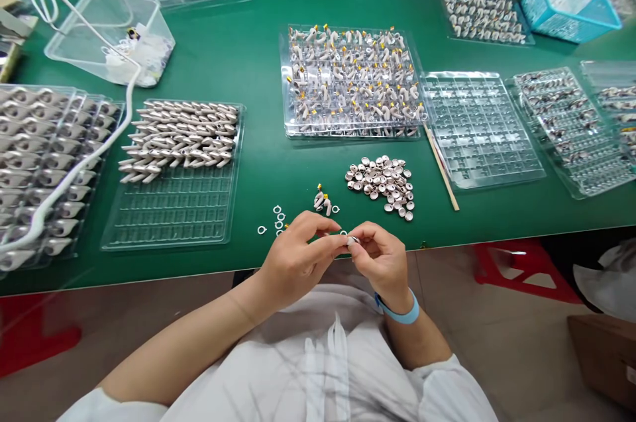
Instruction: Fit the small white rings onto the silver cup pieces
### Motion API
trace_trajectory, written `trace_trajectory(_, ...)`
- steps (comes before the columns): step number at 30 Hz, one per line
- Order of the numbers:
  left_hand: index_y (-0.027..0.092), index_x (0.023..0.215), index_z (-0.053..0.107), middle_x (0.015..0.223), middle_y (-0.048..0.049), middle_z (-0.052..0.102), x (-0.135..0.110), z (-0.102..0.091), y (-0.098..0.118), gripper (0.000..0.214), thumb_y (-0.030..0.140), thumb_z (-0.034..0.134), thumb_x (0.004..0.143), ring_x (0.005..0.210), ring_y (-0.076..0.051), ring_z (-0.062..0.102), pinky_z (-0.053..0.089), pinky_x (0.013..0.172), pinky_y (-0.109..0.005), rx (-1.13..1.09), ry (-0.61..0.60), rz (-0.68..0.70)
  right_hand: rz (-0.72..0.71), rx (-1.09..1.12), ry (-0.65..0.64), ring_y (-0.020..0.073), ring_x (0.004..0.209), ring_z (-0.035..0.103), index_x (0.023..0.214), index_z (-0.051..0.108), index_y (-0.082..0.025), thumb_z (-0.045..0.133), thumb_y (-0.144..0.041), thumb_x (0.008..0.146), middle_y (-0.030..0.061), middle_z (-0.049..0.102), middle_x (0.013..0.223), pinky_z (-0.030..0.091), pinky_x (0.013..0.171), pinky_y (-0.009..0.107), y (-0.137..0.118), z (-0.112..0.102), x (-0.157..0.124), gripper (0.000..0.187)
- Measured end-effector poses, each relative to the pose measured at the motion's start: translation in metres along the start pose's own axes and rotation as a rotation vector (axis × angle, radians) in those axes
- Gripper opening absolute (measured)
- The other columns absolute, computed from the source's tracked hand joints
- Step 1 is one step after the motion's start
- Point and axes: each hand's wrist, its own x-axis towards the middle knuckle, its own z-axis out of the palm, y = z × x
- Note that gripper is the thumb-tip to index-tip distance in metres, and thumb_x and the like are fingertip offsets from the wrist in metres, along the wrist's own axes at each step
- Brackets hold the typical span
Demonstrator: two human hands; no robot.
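My left hand [303, 253] and my right hand [380, 260] meet at the table's front edge, fingertips together. Between them is a small metallic round part [352, 240], mostly covered by the fingers. Both hands pinch at it. Just beyond the fingers lie a couple of small curved earpiece-like parts [322, 202] with yellow tabs. Several white rings [277, 216] are scattered left of my left hand, and a single white ring [336, 209] lies by the curved parts. A heap of small round metallic caps [382, 183] sits beyond my right hand.
A clear tray of curved parts with yellow tabs [352, 81] stands ahead. To the left are a tray of elongated metallic shells [183, 137] and a clear plastic tub [109, 38]. A wooden stick [442, 170] lies beside a clear tray [487, 130]. A white cable [74, 177] crosses the left side.
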Motion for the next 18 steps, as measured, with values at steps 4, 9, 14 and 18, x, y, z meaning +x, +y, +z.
trace_trajectory(4, 0.017, 0.099, 0.070, 0.083, -0.0076, 0.064, 0.0054, -0.0039, 0.0035, 0.015, 0.009, 0.064, 0.088, 0.073, -0.016, 0.052, 0.046, 0.059, -0.026, 0.207, 0.000, 0.064, -0.036, -0.048, 0.013, 0.0112, 0.064, 0.057, 0.086, 0.067, -0.021, 0.064, -0.019, 0.085, 0.0000, 0.063, 0.077, 0.047, 0.055, 0.022, 0.0020, -0.0008, -0.0006, 0.004)
trace_trajectory(9, 0.013, 0.107, 0.066, 0.084, -0.0088, 0.070, 0.0040, -0.0018, 0.0011, 0.023, 0.005, 0.064, 0.086, 0.073, -0.017, 0.055, 0.050, 0.062, -0.029, 0.166, -0.016, 0.084, -0.130, -0.101, 0.026, 0.0155, 0.076, 0.062, 0.093, 0.070, -0.023, 0.064, -0.017, 0.087, 0.0028, 0.068, 0.085, 0.052, 0.064, 0.027, 0.0002, -0.0019, -0.0016, 0.011)
trace_trajectory(14, 0.014, 0.111, 0.063, 0.087, -0.0070, 0.073, 0.0004, 0.0026, -0.0032, 0.027, 0.004, 0.066, 0.086, 0.075, -0.016, 0.061, 0.053, 0.067, -0.030, 0.031, 0.006, 0.037, -0.172, -0.124, -0.004, 0.0135, 0.075, 0.063, 0.104, 0.072, -0.025, 0.062, -0.014, 0.089, 0.0026, 0.069, 0.089, 0.054, 0.066, 0.026, -0.0057, -0.0057, -0.0040, 0.021)
trace_trajectory(18, 0.017, 0.105, 0.068, 0.093, -0.0094, 0.070, 0.0013, 0.0023, -0.0043, 0.020, 0.009, 0.066, 0.087, 0.081, -0.017, 0.063, 0.054, 0.067, -0.028, 0.009, 0.048, -0.024, -0.126, -0.084, -0.022, 0.0127, 0.073, 0.063, 0.105, 0.073, -0.025, 0.063, -0.016, 0.090, 0.0028, 0.069, 0.090, 0.054, 0.062, 0.024, -0.0067, -0.0083, -0.0057, 0.020)
